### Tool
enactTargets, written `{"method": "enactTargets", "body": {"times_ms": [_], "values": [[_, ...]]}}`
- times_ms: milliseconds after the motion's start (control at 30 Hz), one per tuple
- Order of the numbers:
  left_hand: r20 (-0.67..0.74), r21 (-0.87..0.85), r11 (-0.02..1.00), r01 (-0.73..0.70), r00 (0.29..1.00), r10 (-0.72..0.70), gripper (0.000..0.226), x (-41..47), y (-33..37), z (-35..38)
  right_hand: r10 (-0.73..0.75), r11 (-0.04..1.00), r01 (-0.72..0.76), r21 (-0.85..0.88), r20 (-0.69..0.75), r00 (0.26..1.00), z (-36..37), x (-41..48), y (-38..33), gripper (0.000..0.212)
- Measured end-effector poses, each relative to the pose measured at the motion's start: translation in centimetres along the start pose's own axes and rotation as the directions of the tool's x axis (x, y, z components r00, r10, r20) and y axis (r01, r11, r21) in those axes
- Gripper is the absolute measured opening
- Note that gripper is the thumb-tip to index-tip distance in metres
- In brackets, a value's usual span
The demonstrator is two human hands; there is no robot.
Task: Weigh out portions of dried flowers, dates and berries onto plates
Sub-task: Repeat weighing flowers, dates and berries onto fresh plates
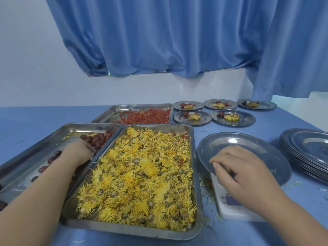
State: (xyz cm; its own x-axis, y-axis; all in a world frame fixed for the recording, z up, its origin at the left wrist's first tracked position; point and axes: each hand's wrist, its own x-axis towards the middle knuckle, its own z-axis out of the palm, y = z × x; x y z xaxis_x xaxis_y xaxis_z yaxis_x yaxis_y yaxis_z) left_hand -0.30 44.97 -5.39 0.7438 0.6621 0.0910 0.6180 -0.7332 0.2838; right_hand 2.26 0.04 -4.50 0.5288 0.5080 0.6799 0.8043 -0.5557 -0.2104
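A steel tray (195,176) of yellow dried flowers (142,174) lies in front of me. To its left a tray (44,139) holds dark red dates (96,139); my left hand (78,152) reaches into it, fingers curled down among the dates. A third tray (110,112) behind holds red berries (147,116). On the right a steel plate (248,150) sits on a white scale (230,201). My right hand (237,169) rests over the plate's near edge, fingers curled on a bit of yellow flower.
Several filled small plates (232,118) stand at the back right. A stack of bare steel plates (305,153) sits at the far right. Blue curtains hang over a white wall behind the blue table (35,118). Loose petals lie around the scale.
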Motion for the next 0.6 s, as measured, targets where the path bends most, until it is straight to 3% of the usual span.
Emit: {"method": "enactTargets", "body": {"times_ms": [200,367,500,600], "values": [[-0.154,-0.187,0.982,-0.019,0.988,-0.010,0.026,-0.7,1.2,-0.3,-0.001,1.000,0.002,0.018,-0.045,0.999,-0.2,0.0,0.2,0.014],[-0.140,-0.291,0.956,-0.032,0.990,-0.010,0.022,-1.0,1.5,-1.2,0.060,0.997,-0.058,0.054,-0.045,0.997,-0.8,-0.3,0.3,0.016],[-0.255,-0.368,0.914,-0.171,0.964,0.078,0.011,-2.3,4.3,-2.4,0.120,0.990,-0.116,0.079,-0.049,0.992,-1.3,-0.5,0.7,0.015],[-0.176,-0.499,0.821,-0.278,0.960,0.218,0.007,-3.8,8.0,-2.8,0.181,0.980,-0.174,0.096,-0.072,0.981,-1.7,-0.5,1.4,0.015]]}}
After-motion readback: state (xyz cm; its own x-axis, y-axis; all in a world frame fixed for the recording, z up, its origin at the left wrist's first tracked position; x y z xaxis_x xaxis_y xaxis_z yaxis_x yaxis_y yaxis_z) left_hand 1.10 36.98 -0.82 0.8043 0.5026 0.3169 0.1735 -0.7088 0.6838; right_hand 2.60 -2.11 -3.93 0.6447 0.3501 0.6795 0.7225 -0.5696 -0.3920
